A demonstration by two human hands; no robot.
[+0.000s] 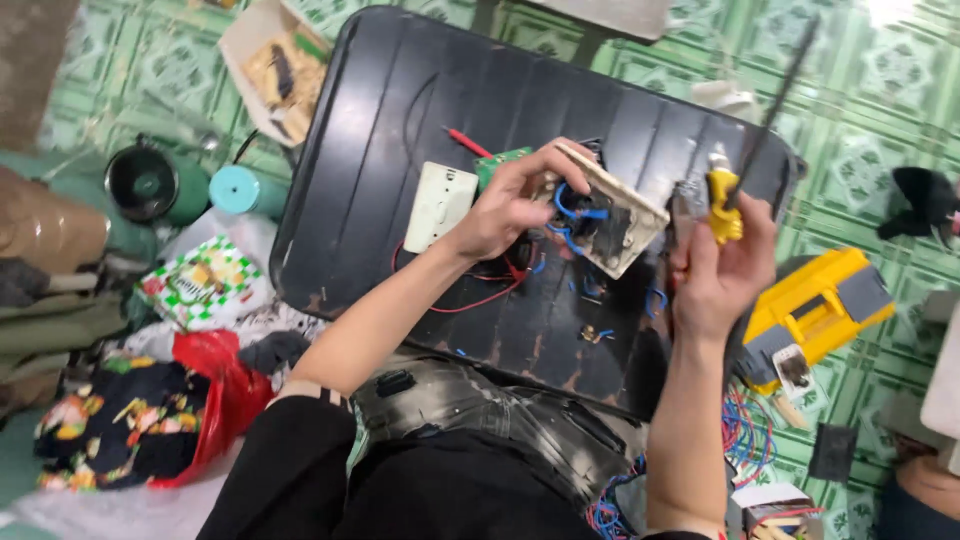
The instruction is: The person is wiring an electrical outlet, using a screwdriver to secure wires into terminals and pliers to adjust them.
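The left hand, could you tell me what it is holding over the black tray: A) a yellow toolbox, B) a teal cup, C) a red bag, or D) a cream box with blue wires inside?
D: the left hand grips a cream box with blue wires showing inside, above the black tray.

A black ribbed tray [400,120] lies on green patterned floor tiles [880,130], beside a yellow toolbox [815,305].

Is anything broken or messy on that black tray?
Yes. The cream switch box in the left hand is open, with blue wires spilling out. Its cover plate lies apart on the black tray, and loose red wire and wire scraps are scattered about.
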